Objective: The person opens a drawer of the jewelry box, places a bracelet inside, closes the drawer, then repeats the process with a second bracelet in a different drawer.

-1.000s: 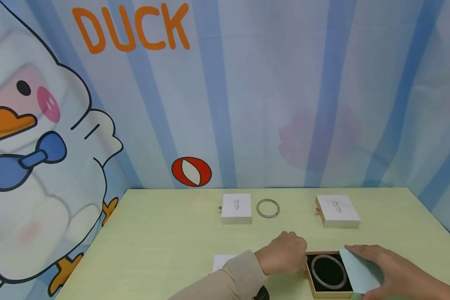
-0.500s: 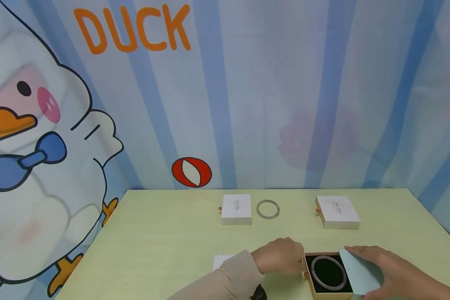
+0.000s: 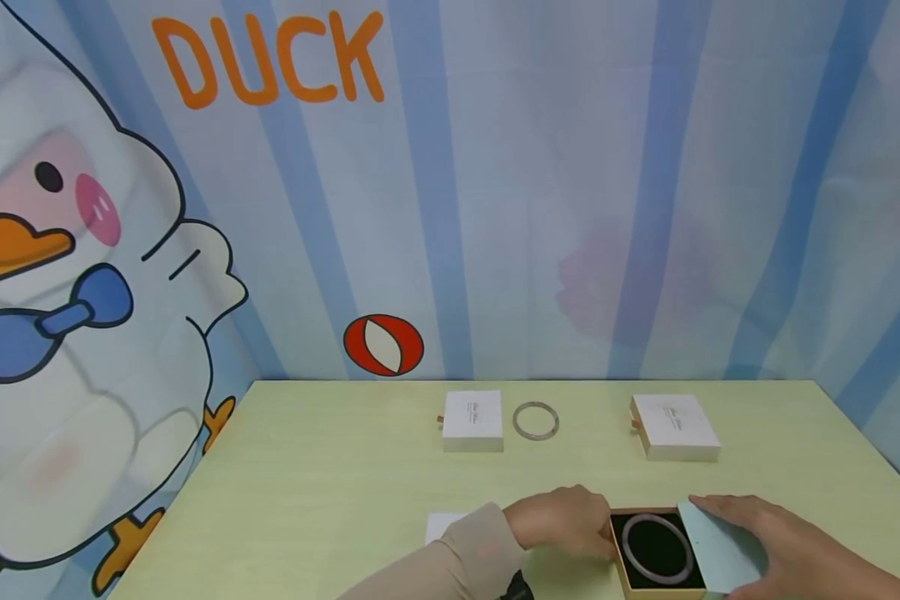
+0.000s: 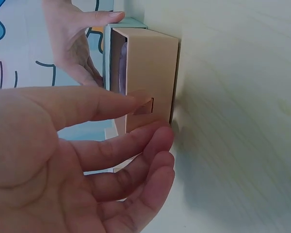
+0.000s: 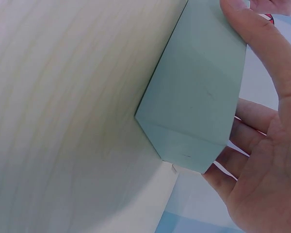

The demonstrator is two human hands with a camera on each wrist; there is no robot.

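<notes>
A tan drawer [image 3: 667, 592] with a black lining stands partly out of a pale green box sleeve [image 3: 720, 546]. In it lies a pale ring-shaped bangle [image 3: 692, 557]. My left hand [image 3: 562, 521] is at the drawer's front; in the left wrist view its thumb [image 4: 106, 103] touches beside a small tab [image 4: 144, 108], the other fingers loosely bent below and apart from the thumb. My right hand [image 3: 802, 546] grips the sleeve, thumb on one side and fingers on the other, as the right wrist view shows at the sleeve [image 5: 199, 77].
Behind, on the table [image 3: 330, 467], are a white box [image 3: 472, 419], another bangle [image 3: 520, 421] beside it and a second white box [image 3: 677, 425] to the right. A further white box [image 3: 441, 525] is partly hidden behind my left sleeve [image 3: 450, 558]. A printed curtain [image 3: 525, 183] hangs behind.
My left hand has moved down slightly along the drawer's front and now covers the tab in the head view. The right hand, sleeve, drawer and bangles look unmoved.
</notes>
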